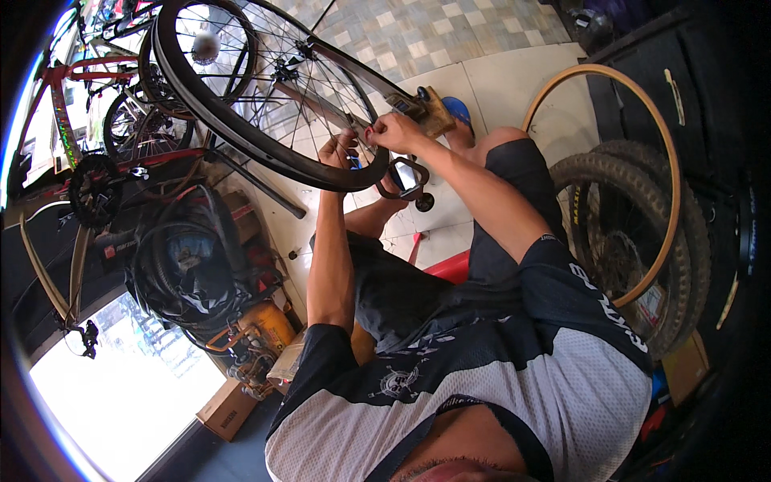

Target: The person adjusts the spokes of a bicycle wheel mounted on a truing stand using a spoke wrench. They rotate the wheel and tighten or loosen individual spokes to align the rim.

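A black-rimmed bicycle wheel (210,143) with thin dark spokes stands tilted before me, in a stand whose arms (353,68) reach toward its hub (285,69). My left hand (338,149) is at the rim's near lower part, among the spokes, its fingers curled; what they grip is hidden. Just right of it, my right hand (395,132) is closed in a pinch by the same stretch of rim. A small red bit shows at its fingertips, too small to name. Below the hands, a dark bracket-like part of the stand (404,178) surrounds a bright surface.
Bicycles and a red frame (88,64) crowd the left. Beneath them lie a black bag-like heap (181,261) and a yellow machine (265,329). At right lean a tan hoop (673,161) and knobby tyres (610,201). A red seat (452,267) shows between my legs.
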Demonstrator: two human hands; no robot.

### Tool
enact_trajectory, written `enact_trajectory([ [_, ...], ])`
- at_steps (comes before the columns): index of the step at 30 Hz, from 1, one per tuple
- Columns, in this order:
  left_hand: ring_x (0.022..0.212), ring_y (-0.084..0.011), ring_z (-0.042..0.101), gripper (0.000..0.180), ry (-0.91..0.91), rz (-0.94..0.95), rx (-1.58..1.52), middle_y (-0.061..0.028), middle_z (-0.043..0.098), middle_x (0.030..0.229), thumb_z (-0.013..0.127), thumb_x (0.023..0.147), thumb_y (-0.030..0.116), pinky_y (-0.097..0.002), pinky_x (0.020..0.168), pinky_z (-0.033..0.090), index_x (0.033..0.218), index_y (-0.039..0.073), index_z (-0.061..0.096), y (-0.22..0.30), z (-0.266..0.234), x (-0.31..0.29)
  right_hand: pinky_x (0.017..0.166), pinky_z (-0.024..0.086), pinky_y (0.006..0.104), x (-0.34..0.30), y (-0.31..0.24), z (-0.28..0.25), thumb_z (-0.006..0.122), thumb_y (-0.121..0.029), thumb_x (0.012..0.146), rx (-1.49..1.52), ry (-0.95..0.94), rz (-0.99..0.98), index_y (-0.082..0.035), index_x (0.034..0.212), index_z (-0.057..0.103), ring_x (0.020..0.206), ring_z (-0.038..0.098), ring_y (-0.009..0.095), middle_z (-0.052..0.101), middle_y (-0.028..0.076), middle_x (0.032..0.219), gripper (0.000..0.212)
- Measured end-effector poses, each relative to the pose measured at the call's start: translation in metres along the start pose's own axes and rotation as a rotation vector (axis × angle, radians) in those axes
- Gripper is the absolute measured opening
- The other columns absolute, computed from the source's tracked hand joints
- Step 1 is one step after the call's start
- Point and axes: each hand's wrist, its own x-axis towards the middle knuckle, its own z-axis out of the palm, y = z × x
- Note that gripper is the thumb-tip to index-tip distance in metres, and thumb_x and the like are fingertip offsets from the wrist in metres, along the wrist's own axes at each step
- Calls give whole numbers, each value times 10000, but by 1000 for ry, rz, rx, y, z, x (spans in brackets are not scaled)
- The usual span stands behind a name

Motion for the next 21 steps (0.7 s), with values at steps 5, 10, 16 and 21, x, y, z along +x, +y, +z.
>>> enact_trajectory([
  [5, 567, -70, 513, 318, -41, 99, 98, 7, 611, 732, 742, 924, 312, -224, 491, 387, 1035, 18, 698, 5, 3, -3, 677, 510, 352, -10, -14, -9, 756, -352, 840, 194, -197, -59, 32, 930, 734, 727, 653, 162, 719, 138, 790, 395],
  [10, 648, -120, 588, 411, -96, 49, 255, -44, 689, 775, 740, 908, 415, -270, 569, 457, 923, 5, 724, 11, 10, 2, 680, 516, 348, -17, -11, -19, 779, -335, 837, 226, -145, -93, 23, 924, 729, 734, 658, 159, 720, 128, 790, 372],
  [16, 681, -123, 576, 412, -256, -75, 224, -31, 645, 751, 741, 902, 451, -282, 619, 441, 845, 49, 671, 3, -11, 3, 690, 538, 372, -22, -25, -13, 708, -233, 819, 175, -72, -170, 41, 926, 694, 779, 715, 232, 728, 185, 839, 294],
  [21, 609, -130, 484, 395, -169, -86, 203, -3, 544, 655, 722, 915, 382, -291, 563, 368, 698, 79, 593, 12, 3, -12, 679, 526, 411, -23, -27, -9, 695, -244, 794, 146, -65, -179, 26, 902, 700, 755, 704, 313, 705, 214, 815, 291],
])
